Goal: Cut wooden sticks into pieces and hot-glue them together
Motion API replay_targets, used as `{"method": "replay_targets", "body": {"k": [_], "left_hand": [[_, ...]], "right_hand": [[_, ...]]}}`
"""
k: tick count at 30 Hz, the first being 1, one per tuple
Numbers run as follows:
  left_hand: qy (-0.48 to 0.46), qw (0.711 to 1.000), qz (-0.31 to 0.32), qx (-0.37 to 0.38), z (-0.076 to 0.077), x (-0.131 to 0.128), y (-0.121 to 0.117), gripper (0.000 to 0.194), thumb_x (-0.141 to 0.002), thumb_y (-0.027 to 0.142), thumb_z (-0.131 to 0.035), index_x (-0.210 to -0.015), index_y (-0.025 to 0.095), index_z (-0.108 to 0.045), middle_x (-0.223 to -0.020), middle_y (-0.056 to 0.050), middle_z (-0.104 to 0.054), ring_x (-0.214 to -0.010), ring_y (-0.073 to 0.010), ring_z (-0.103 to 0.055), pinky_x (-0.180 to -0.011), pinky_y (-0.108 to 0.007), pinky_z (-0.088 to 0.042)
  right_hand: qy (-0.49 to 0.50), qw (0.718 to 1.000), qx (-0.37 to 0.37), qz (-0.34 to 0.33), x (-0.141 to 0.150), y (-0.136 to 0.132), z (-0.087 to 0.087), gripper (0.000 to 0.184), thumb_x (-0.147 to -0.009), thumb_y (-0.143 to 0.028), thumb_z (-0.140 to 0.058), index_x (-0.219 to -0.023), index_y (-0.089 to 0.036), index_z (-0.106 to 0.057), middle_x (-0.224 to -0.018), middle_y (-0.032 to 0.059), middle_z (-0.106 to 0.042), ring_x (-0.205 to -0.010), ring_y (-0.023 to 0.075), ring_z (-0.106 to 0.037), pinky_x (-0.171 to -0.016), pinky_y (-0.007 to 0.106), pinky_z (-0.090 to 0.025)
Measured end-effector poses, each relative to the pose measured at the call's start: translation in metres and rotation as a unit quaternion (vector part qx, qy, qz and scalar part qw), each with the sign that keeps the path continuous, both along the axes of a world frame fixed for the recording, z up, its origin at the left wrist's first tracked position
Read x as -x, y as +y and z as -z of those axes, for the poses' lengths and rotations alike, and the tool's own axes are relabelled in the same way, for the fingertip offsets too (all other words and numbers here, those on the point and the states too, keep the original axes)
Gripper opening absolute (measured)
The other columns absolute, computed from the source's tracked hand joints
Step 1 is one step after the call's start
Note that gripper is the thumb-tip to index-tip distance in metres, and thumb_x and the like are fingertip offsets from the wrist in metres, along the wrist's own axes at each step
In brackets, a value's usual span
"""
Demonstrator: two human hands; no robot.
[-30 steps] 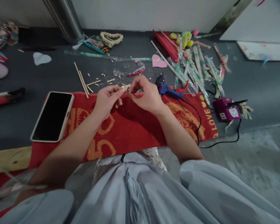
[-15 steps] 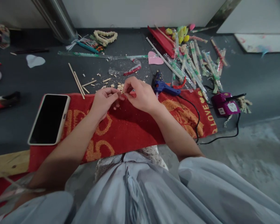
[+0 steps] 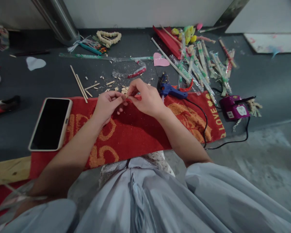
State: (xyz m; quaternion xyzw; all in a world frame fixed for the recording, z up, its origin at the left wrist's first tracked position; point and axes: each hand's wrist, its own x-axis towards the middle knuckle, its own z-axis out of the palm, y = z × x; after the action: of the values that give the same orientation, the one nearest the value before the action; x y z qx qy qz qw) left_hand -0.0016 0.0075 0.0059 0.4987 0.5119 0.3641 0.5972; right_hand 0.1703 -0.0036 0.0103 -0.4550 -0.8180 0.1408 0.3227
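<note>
Over the far edge of a red towel point(image 3: 140, 129), my two hands meet fingertip to fingertip. My left hand point(image 3: 109, 106) is closed in a pinch, and what sits between its thumb and finger is too small to make out. My right hand point(image 3: 144, 97) also pinches, its thumb and index finger touching the same spot; the thing there is mostly hidden. Just beyond the fingertips lies a little heap of short cut wooden stick pieces point(image 3: 124, 89). A blue glue gun point(image 3: 173, 91) rests to the right of my right hand.
A phone point(image 3: 50, 124) lies on the towel's left side. Thin wooden sticks point(image 3: 79, 84) are behind it. At the back are a heart-shaped frame point(image 3: 108, 38), a pink paper heart point(image 3: 161, 59) and wrapped sticks point(image 3: 201, 61). A purple box point(image 3: 234, 107) with a black cord stands right.
My hands have drawn together, so the fingertips that were slightly apart now meet. The view has shifted a little; the things on the table stay in place.
</note>
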Motion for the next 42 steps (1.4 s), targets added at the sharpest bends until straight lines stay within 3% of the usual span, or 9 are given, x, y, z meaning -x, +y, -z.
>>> {"method": "replay_targets", "body": {"k": [9,20,29,42], "left_hand": [[-0.032,0.999,-0.004,0.01,-0.001,-0.001,0.0,0.018,-0.07,0.027,-0.076,-0.073,0.015,-0.062,-0.055,0.0,-0.065,-0.034,-0.006,-0.048,-0.033,-0.017,-0.034],[-0.056,0.998,-0.004,0.019,-0.005,0.0,0.001,0.013,-0.073,0.022,-0.074,-0.072,0.014,-0.063,-0.054,0.002,-0.063,-0.034,-0.0044,-0.046,-0.033,-0.017,-0.033],[-0.063,0.998,-0.029,-0.005,-0.005,0.0,-0.001,0.014,-0.069,0.019,-0.077,-0.069,0.016,-0.064,-0.051,0.004,-0.061,-0.033,-0.0037,-0.043,-0.032,-0.016,-0.032],[-0.048,0.973,-0.089,-0.207,0.014,0.005,0.002,0.013,-0.066,0.031,-0.082,-0.075,0.022,-0.078,-0.06,0.0,-0.071,-0.036,-0.0049,-0.047,-0.035,-0.019,-0.036]], "right_hand": [[0.023,0.999,-0.022,-0.009,-0.001,0.002,0.005,0.008,-0.091,-0.015,-0.047,-0.096,-0.021,-0.045,-0.087,-0.0003,-0.06,-0.081,0.0129,-0.059,-0.076,0.027,-0.048],[0.05,0.997,-0.044,-0.049,-0.009,0.01,0.007,0.007,-0.088,-0.014,-0.053,-0.087,-0.017,-0.059,-0.087,0.0034,-0.065,-0.082,0.0139,-0.06,-0.076,0.028,-0.047],[0.09,0.992,-0.06,-0.069,-0.005,0.011,0.011,0.007,-0.089,-0.014,-0.051,-0.086,-0.017,-0.057,-0.084,0.0021,-0.064,-0.078,0.0122,-0.057,-0.073,0.027,-0.045],[0.122,0.987,-0.091,-0.048,0.002,0.011,0.015,0.016,-0.096,-0.028,-0.051,-0.087,-0.017,-0.058,-0.082,0.0025,-0.065,-0.078,0.0125,-0.058,-0.074,0.028,-0.044]]}}
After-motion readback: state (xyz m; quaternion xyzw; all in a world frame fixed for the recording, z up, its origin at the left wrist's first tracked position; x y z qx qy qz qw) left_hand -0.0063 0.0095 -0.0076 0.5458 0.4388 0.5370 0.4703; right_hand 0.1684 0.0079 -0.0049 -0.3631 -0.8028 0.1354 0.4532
